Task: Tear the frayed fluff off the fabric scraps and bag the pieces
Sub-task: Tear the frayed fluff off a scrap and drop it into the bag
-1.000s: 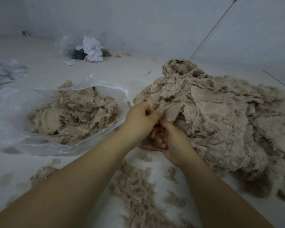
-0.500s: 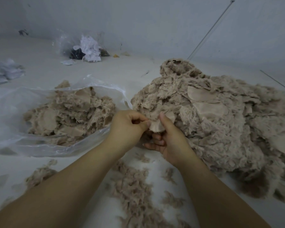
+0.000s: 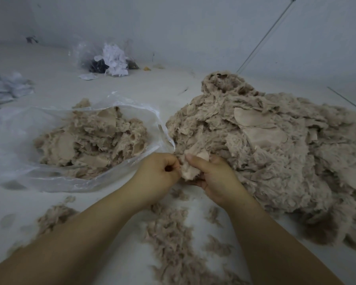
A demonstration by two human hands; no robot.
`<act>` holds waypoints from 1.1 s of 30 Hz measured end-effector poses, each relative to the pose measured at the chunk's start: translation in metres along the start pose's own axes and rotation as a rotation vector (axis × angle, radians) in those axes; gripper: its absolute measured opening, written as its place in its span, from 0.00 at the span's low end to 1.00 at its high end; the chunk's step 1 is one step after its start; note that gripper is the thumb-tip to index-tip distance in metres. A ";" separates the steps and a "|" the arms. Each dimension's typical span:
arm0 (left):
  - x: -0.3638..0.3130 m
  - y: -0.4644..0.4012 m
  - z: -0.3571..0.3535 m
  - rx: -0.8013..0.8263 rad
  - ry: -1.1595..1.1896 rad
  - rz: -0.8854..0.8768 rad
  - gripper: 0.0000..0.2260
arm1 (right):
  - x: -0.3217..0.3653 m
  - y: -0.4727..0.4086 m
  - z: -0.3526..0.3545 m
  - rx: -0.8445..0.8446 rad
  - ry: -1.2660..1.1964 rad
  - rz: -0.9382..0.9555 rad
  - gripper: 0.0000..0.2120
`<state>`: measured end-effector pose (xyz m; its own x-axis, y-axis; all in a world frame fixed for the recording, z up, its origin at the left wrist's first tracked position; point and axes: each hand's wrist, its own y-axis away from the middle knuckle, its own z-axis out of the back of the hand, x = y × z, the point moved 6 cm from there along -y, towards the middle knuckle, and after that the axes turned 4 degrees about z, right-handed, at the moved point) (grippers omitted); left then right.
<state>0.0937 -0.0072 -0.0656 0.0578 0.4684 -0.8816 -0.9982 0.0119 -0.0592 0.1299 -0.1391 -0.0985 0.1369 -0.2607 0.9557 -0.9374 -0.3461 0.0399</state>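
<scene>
Tearing seems underway: one scrap (image 3: 190, 170) sits at the big pile's (image 3: 275, 153) near edge, gripped by the right hand (image 3: 214, 177), while the left hand (image 3: 158, 175) pinches its fringe. Next, pull apart, then drop it into the clear bag (image 3: 14, 130) just left.

The big heap (image 3: 275, 157) at three o'clock is beige plush cloth, shaggy and matt on its pile side, smooth and flat where the backing shows. The bag (image 3: 14, 140) at nine o'clock is thin clear plastic, crinkled and faintly glossy, holding the same fuzzy cloth. Loose fibrous fluff (image 3: 169, 239) at six o'clock lies on a pale, matt, smooth floor (image 3: 60, 83).
</scene>
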 end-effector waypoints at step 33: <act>0.024 0.014 0.012 0.293 0.355 0.191 0.07 | -0.001 -0.002 -0.001 0.137 0.159 0.093 0.05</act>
<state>0.0808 0.0150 -0.0822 -0.1751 0.1571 -0.9719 -0.9514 0.2271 0.2081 0.1313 -0.1367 -0.0996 -0.0103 -0.1554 0.9878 -0.8899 -0.4491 -0.0799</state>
